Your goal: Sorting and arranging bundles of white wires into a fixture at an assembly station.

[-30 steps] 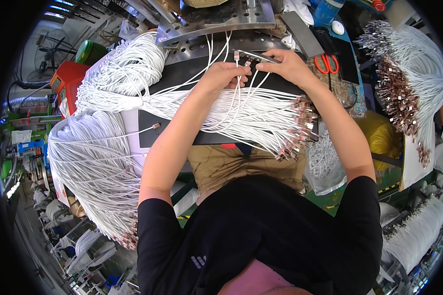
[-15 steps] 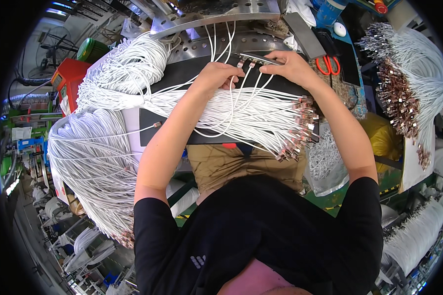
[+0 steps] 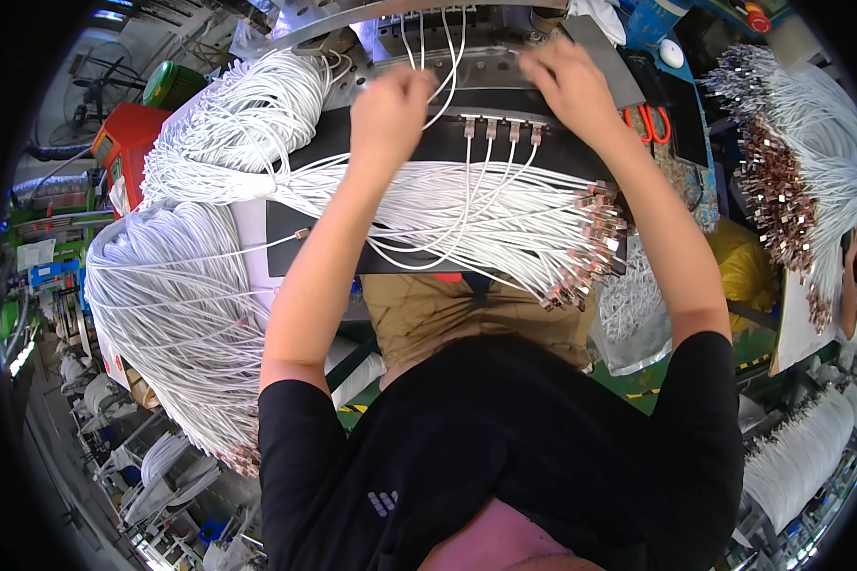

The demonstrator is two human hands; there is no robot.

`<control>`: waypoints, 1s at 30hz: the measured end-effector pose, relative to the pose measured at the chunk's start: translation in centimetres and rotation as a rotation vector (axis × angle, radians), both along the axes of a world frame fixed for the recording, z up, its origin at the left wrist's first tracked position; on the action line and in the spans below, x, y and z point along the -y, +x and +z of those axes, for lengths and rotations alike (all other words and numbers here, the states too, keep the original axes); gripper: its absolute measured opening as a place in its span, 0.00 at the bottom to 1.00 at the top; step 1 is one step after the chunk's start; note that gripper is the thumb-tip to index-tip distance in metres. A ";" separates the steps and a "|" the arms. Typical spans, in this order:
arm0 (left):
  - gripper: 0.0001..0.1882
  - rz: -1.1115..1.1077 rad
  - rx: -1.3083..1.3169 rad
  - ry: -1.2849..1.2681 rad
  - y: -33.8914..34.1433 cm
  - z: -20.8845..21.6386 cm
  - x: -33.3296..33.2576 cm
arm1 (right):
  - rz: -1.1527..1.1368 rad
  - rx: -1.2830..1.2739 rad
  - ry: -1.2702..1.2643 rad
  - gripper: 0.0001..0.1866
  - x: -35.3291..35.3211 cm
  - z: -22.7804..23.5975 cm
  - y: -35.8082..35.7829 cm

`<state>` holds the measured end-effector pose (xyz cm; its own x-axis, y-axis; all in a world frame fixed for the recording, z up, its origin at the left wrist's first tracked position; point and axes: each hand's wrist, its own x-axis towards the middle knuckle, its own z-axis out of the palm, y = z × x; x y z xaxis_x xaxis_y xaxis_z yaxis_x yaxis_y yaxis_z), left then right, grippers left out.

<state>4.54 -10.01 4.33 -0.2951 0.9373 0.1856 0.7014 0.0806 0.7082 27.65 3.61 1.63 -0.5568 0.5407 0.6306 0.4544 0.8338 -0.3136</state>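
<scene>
My left hand (image 3: pixel 390 112), smeared by motion, is beside the white cables (image 3: pixel 457 57) hanging from the metal machine (image 3: pixel 428 71). Its fingers look curled, but whether they grip a cable is unclear. Over the machine's front edge at the right, my right hand (image 3: pixel 569 90) has its fingers loosely bent and apart, with nothing visible in them. Between and below the hands, a narrow metal strip (image 3: pixel 503 121) lies on the black mat (image 3: pixel 438 143). Several cable connectors (image 3: pixel 491 130) sit in a row along it, their white cables trailing toward me.
A large bundle of white cables (image 3: pixel 486 209) with connector ends crosses the mat. Coiled cables (image 3: pixel 267 114) and a hanging bundle (image 3: pixel 181 314) are at the left. Orange-handled scissors (image 3: pixel 649 124) lie right. More cables (image 3: pixel 805 152) hang far right, near another person's arm (image 3: pixel 849 285).
Both hands have left the metal strip and moved away toward the machine. The strip with its connectors now lies on the mat, fully in sight.
</scene>
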 end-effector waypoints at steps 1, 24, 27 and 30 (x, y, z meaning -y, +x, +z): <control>0.15 0.087 0.018 0.339 -0.9 -0.5 -0.6 | 0.009 -0.001 -0.008 0.15 -0.6 0.2 -1.5; 0.34 0.707 -0.398 -0.272 -26.3 12.1 10.8 | 0.469 -0.462 -0.432 0.25 -8.2 0.1 -9.4; 0.31 0.646 -0.484 -0.285 -17.4 8.3 10.9 | 0.083 -0.035 -0.174 0.24 -3.0 1.1 -5.9; 0.07 -0.076 0.001 0.061 -1.4 4.4 9.8 | -0.128 0.320 0.113 0.13 0.3 2.4 -1.8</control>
<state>3.18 -19.77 8.73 -0.2237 0.9439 0.2428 0.7030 -0.0163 0.7110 25.83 3.32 4.02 -0.6681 0.5553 0.4954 0.6173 0.7853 -0.0478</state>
